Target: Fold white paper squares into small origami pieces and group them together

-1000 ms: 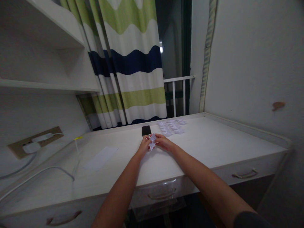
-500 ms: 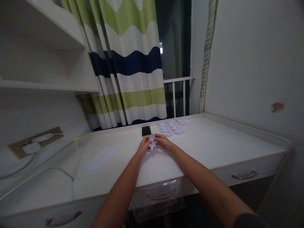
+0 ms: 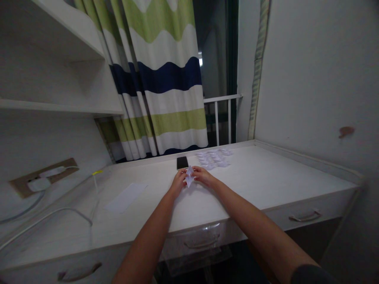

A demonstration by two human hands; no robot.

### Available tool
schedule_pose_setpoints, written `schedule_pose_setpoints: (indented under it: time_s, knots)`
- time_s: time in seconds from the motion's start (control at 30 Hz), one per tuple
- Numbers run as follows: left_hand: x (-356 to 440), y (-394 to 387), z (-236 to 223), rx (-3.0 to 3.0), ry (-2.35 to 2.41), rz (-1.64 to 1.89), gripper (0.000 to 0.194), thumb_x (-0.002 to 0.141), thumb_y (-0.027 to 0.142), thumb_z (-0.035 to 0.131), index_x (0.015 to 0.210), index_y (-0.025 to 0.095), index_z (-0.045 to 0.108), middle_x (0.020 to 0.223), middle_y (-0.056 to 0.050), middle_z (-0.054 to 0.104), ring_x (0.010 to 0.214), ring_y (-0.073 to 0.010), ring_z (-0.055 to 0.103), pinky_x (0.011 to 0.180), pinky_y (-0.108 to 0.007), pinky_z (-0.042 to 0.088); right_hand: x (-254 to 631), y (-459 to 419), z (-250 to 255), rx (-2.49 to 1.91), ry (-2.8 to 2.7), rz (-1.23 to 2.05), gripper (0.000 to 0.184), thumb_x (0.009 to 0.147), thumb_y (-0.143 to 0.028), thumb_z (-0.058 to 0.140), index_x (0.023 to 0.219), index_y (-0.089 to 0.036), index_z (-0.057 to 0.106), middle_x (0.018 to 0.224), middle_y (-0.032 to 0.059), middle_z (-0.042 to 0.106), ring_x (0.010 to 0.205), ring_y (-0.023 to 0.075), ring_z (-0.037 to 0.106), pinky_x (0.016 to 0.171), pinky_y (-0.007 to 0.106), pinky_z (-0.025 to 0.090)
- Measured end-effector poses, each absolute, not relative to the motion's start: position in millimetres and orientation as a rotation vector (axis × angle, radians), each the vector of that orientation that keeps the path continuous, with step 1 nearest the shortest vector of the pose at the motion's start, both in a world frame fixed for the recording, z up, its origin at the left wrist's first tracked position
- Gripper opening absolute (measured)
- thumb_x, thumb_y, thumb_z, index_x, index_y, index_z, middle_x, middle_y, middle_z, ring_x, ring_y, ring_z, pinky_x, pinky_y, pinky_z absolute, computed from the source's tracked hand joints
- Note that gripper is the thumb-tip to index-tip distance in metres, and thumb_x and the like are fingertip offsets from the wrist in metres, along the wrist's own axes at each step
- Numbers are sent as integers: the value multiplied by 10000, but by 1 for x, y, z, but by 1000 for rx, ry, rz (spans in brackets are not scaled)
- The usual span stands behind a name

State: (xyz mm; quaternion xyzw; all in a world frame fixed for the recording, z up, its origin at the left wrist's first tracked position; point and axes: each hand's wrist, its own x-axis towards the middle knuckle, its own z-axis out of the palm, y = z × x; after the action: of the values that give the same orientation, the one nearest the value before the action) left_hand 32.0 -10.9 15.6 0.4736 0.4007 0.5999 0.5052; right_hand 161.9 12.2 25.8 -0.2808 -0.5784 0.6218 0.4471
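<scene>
"What surfaces do you get on your feed?"

"I see matt, crisply creased paper in the held piece [image 3: 190, 177], and the same dull paper in the folded shapes [image 3: 213, 159]. The loose sheet [image 3: 126, 197] looks smooth and flat-finished."

"And around them?"

"The desk [image 3: 281, 177] looks to me like smooth board with a low sheen. The phone [image 3: 182, 163] has a smooth, dark face. I read matt woven cloth in the curtain [image 3: 174, 96], smooth plastic on the charger [image 3: 39, 184], slightly shiny metal in the drawer handle [image 3: 306, 217], and glossy clear plastic in the sheeting [image 3: 192, 263]."
</scene>
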Motion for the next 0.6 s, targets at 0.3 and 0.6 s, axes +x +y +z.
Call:
schedule_pose_setpoints:
  time_s: [0.3,0.6]
  knots:
    - [32,-6,11,1160,989,1442,188,532,184,561,693,189,464,682,19,538,600,-107,521,487,-194,395,158,19,21,-692,-1537,1323,153,569,-116,497,686,-169,579,591,-29,541,559,84,467,509,194,336]
    - [33,-10,12,1188,969,1431,191,548,201,596,697,184,478,694,15,543,621,-111,530,512,-210,421,154,27,16,-701,-1572,1249,87,589,-109,526,660,-154,551,565,-27,542,530,88,479,466,188,336]
